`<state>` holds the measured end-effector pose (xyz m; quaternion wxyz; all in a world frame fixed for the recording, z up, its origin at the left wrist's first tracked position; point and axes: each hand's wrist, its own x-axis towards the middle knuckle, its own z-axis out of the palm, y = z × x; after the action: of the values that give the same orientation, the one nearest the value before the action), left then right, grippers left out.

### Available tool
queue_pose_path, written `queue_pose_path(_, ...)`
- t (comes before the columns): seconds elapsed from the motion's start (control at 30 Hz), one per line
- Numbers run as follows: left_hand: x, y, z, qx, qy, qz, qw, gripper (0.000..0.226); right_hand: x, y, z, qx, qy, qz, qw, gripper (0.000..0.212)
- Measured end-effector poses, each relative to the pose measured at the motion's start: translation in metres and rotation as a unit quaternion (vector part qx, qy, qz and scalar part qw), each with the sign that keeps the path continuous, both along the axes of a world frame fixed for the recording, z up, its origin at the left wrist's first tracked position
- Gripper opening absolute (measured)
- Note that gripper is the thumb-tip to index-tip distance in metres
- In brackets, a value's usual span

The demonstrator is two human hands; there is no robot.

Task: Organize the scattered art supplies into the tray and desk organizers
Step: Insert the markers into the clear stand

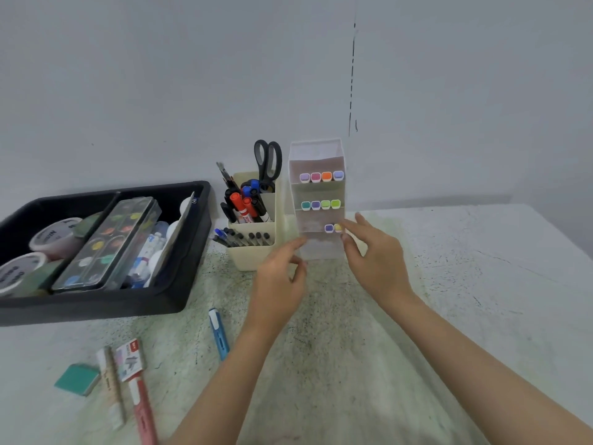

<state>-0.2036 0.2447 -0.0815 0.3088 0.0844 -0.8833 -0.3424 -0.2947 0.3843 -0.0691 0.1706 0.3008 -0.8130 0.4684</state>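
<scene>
A tall clear tiered organizer (317, 155) stands at the back of the table, with coloured marker caps (321, 176) showing in three rows. My right hand (373, 255) is at its lower right corner, fingertips touching the bottom row's markers (333, 228). My left hand (282, 271) hovers at its lower left, fingers apart and holding nothing. A cream pen holder (253, 255) beside it holds scissors (268, 160), markers and pens. The black tray (179, 284) on the left holds tape rolls, a paint palette (109, 242) and tubes.
Loose on the table near the front left lie a blue pen (219, 334), a teal eraser (77, 379), a small red-and-white packet (130, 359), a beige pen (112, 387) and a red pen (144, 412). A grey wall rises behind the table.
</scene>
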Motion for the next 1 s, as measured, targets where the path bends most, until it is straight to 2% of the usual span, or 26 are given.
queue_pose_path(0.1,0.041,-0.016,-0.007,-0.013,-0.003,0.054,0.998,0.032,0.031,-0.004,-0.009,-0.006,0.035,-0.021,0.999,0.026)
queue_pose_path(0.23,0.096,-0.04,-0.014,-0.091,-0.038,0.135,0.986,0.024,0.072,-0.026,-0.027,0.076,0.005,0.098,0.992,0.02)
queue_pose_path(0.37,0.141,-0.061,-0.019,-0.133,-0.094,0.216,0.963,0.023,0.104,-0.057,-0.042,0.171,-0.018,0.177,0.969,0.025)
queue_pose_path(0.6,0.19,-0.078,-0.024,-0.096,-0.163,0.303,0.934,0.028,0.125,-0.094,-0.042,0.275,0.008,0.18,0.944,0.042)
queue_pose_path(0.7,0.198,-0.079,-0.023,-0.038,-0.268,0.338,0.902,0.041,0.129,-0.102,-0.039,0.289,0.006,0.174,0.941,0.033)
queue_pose_path(0.77,0.202,-0.078,-0.023,-0.017,-0.3,0.34,0.891,0.042,0.13,-0.105,-0.036,0.298,0.009,0.168,0.94,0.027)
queue_pose_path(1.0,0.196,-0.074,-0.016,-0.014,-0.28,0.356,0.891,0.031,0.123,-0.114,-0.034,0.328,0.022,0.147,0.933,0.025)
